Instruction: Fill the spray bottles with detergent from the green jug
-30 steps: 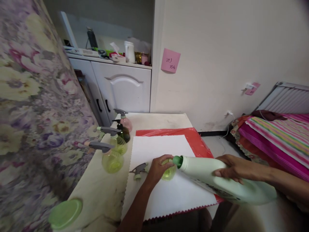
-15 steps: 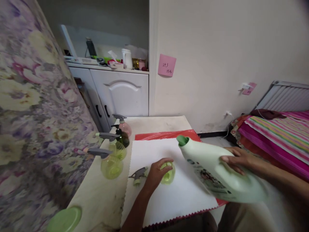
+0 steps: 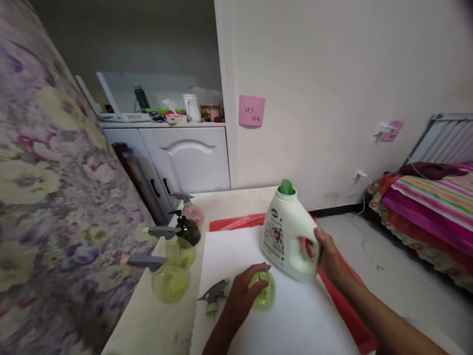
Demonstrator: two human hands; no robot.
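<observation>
My right hand (image 3: pixel 327 251) is closed round the handle of a pale green detergent jug (image 3: pixel 290 241), which is nearly upright with its green spout on top, over the white sheet (image 3: pixel 236 246). My left hand (image 3: pixel 247 291) grips the neck of a small round yellow-green spray bottle (image 3: pixel 266 293) without its spray head, standing on the sheet. Left of that hand lies a loose grey spray head (image 3: pixel 214 296) with a green collar. Whether the jug's base touches the sheet I cannot tell.
Along the table's left side stand two yellow-green spray bottles (image 3: pixel 170 283), a dark pump bottle (image 3: pixel 189 230) and a pink spray bottle (image 3: pixel 194 213). A floral curtain (image 3: pixel 66 197) hangs at the left. White cupboards (image 3: pixel 195 158) stand behind; a bed (image 3: pixel 436 217) is at the right.
My right hand has swung the jug from a tilt with its spout toward the left to nearly upright, moving it left. My left hand stays on the small bottle. The view has shifted slightly.
</observation>
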